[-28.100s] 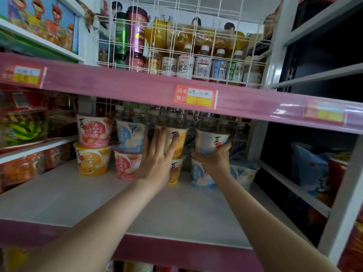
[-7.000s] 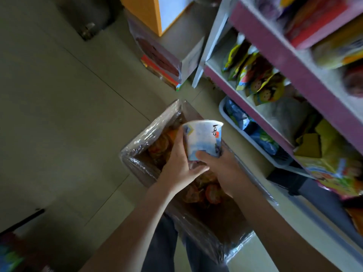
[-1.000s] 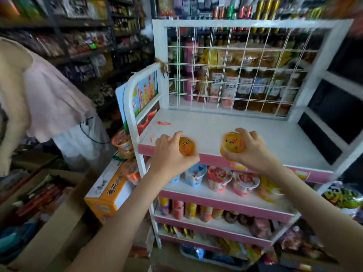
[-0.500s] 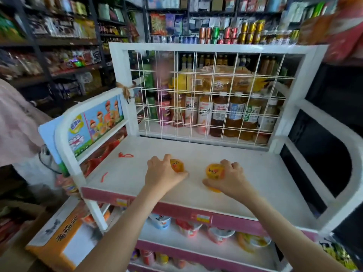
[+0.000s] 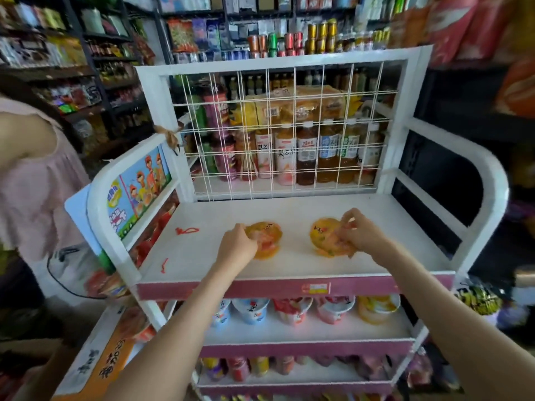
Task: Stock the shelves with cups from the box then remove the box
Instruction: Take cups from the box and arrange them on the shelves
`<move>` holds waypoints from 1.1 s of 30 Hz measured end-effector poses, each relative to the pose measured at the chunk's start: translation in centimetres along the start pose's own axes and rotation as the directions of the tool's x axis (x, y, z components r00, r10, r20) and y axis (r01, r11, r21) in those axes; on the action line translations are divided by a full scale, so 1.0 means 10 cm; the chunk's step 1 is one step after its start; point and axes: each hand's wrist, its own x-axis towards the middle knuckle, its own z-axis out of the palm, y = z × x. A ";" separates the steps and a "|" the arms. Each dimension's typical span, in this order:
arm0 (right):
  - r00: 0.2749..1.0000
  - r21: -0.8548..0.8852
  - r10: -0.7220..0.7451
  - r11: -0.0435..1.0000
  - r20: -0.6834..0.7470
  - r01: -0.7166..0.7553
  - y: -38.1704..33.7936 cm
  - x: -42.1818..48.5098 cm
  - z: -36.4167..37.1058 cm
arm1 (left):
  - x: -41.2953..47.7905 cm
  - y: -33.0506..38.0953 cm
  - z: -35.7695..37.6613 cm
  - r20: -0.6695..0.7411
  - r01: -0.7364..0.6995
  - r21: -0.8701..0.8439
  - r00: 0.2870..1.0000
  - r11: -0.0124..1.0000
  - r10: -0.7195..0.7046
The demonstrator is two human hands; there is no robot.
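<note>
Left hand (image 5: 238, 246) grips an orange cup (image 5: 267, 240), right hand (image 5: 360, 235) grips a second cup (image 5: 324, 234), both on the top shelf (image 5: 289, 208). Cup row (image 5: 292, 311) below my wrists is stocked; box removal judged pending.

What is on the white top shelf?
An orange cup gripped by the left hand, a second orange cup held by the right hand, and red scraps farther left. The hands hide each cup's near side and base.

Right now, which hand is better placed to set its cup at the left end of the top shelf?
Probably the left hand: its orange cup sits nearer that end. The right hand and the other cup are farther right.
</note>
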 end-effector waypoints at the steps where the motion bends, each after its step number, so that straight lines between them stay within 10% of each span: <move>1: 1.000 0.006 -0.003 1.000 -0.010 0.003 0.01 -0.02 0.00 | 0.03 -0.02 -0.02 0.041 0.035 -0.102 0.999 0.994 -0.031; 6: 0.999 -0.028 -0.039 0.999 0.009 0.039 0.03 0.01 0.00 | 0.18 -0.01 -0.02 0.234 0.257 -0.543 0.961 0.800 -0.149; 13: 0.993 -0.026 -0.105 0.994 -0.062 0.103 0.05 0.41 -0.01 | 0.27 0.19 0.02 0.228 0.264 -0.597 0.961 0.758 -0.155; 17: 0.997 0.077 -0.071 0.994 -0.040 0.074 0.04 0.67 -0.03 | 0.34 0.32 0.04 0.207 0.241 -0.488 0.966 0.839 -0.157; 23: 0.986 0.281 -0.164 0.947 0.005 0.156 -0.21 0.91 0.04 | 0.52 0.32 -0.04 0.046 0.001 0.126 0.999 0.992 -0.007; 29: 0.952 0.370 -0.287 0.900 0.109 0.229 -0.68 0.92 0.31 | 0.60 0.38 0.00 0.014 -0.064 -0.389 0.997 0.919 0.075; 33: 0.899 0.359 -0.368 0.893 0.237 0.271 -0.83 0.88 0.56 | 0.64 0.27 -0.06 -0.146 -0.067 -0.409 0.989 0.910 0.007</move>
